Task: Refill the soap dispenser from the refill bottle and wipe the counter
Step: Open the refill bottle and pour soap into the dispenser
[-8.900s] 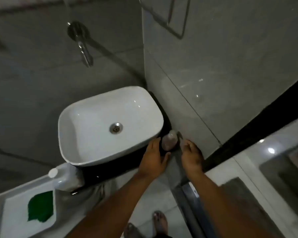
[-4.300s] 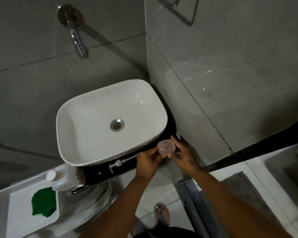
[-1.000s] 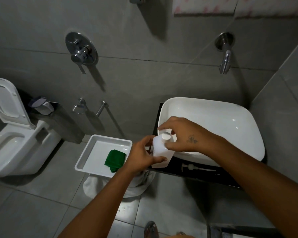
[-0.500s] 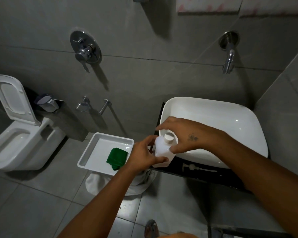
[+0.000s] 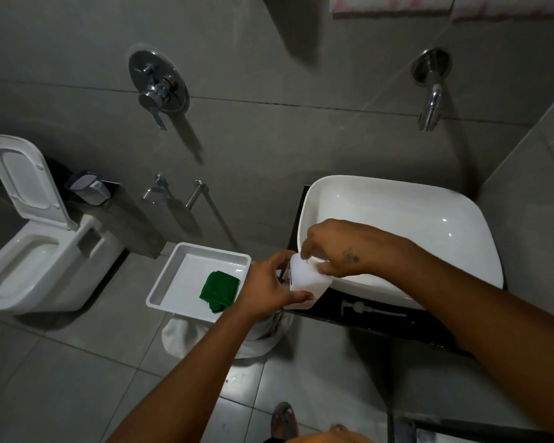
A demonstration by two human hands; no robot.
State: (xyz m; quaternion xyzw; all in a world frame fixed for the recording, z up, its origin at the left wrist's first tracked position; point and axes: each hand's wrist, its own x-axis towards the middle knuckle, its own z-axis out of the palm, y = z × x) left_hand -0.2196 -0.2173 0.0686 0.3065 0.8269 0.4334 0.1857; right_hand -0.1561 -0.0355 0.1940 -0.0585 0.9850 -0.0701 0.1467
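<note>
Where refill bottle (image 5: 304,284) faces camera, no label or writing legible; body plain white, at centre frame over black counter (image 5: 381,321) edge. Left hand (image 5: 266,290) fingers wrapped around body. Right hand (image 5: 336,247) fingertips closed over bottle top. Pump head (image 5: 370,310) lies on counter.

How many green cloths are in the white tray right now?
1. A single folded green cloth lies in the near right corner of the white tray, just left of the left hand. Nothing else shows in the tray.
</note>
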